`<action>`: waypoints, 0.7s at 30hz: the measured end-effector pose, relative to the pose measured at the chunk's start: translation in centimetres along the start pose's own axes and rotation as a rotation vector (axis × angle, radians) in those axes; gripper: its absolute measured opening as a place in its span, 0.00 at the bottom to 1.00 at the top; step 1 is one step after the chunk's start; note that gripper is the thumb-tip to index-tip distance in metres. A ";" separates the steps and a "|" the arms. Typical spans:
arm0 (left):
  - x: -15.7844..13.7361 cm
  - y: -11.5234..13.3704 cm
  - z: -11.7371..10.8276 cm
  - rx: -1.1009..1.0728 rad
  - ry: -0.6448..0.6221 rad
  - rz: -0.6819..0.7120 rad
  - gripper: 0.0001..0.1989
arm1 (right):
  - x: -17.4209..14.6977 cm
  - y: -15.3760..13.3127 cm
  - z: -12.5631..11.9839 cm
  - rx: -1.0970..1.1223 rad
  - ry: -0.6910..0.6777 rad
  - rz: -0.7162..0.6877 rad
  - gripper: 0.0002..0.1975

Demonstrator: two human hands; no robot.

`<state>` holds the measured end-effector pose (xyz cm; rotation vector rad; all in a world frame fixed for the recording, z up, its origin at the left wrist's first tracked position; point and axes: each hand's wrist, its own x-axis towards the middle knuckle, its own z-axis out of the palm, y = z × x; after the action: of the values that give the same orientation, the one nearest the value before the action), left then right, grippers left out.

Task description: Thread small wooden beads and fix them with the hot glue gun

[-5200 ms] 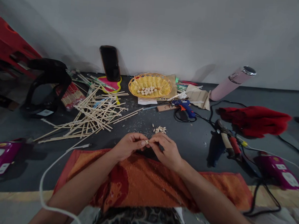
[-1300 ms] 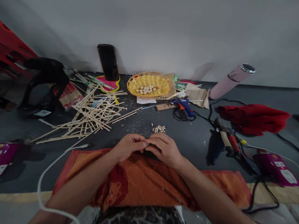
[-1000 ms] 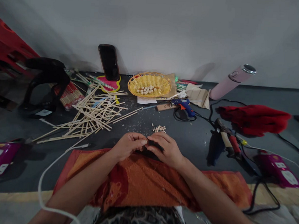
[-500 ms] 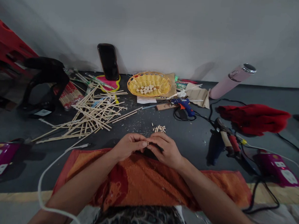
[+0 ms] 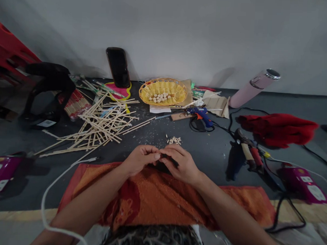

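My left hand (image 5: 142,159) and my right hand (image 5: 182,165) meet fingertip to fingertip above the near part of the dark table. Both are closed in a pinch, and whatever small thing lies between the fingers is hidden. Just beyond them is a little heap of short pale stick pieces (image 5: 174,140). A yellow wicker basket (image 5: 147,94) farther back holds several small pale round clusters (image 5: 160,97). Beneath my forearms an orange towel (image 5: 154,201) is spread along the table's edge.
Long wooden sticks (image 5: 98,127) are strewn at left, near a propped phone (image 5: 119,67). A blue glue gun (image 5: 203,115) lies right of centre. Farther right are pliers (image 5: 249,151), a red cloth (image 5: 279,129) and a pink flask (image 5: 251,89). A white cable (image 5: 47,193) passes over my left forearm.
My fingertips have shifted very slightly where they meet, and the small pale bit glimpsed between them before is now hidden. Everything else stays put.
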<state>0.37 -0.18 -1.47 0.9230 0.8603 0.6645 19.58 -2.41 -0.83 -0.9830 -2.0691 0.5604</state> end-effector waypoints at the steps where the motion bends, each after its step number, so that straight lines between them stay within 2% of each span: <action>1: 0.0 0.1 0.0 -0.006 0.002 0.009 0.10 | 0.0 -0.1 0.0 0.007 0.003 0.004 0.15; 9: -0.1 0.2 -0.1 -0.011 0.012 0.055 0.10 | 0.1 -0.2 -0.2 0.027 0.012 0.012 0.14; 16: -0.2 0.2 -0.1 0.036 -0.073 0.014 0.10 | 0.3 -0.5 -0.5 0.128 0.029 0.075 0.13; 21: -0.3 0.4 0.1 0.060 -0.126 0.016 0.11 | 0.5 -0.7 -0.7 0.223 -0.016 0.126 0.11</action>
<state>0.29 -0.27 -1.03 1.0160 0.7647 0.5899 19.65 -2.39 0.24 -0.9834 -1.9182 0.8480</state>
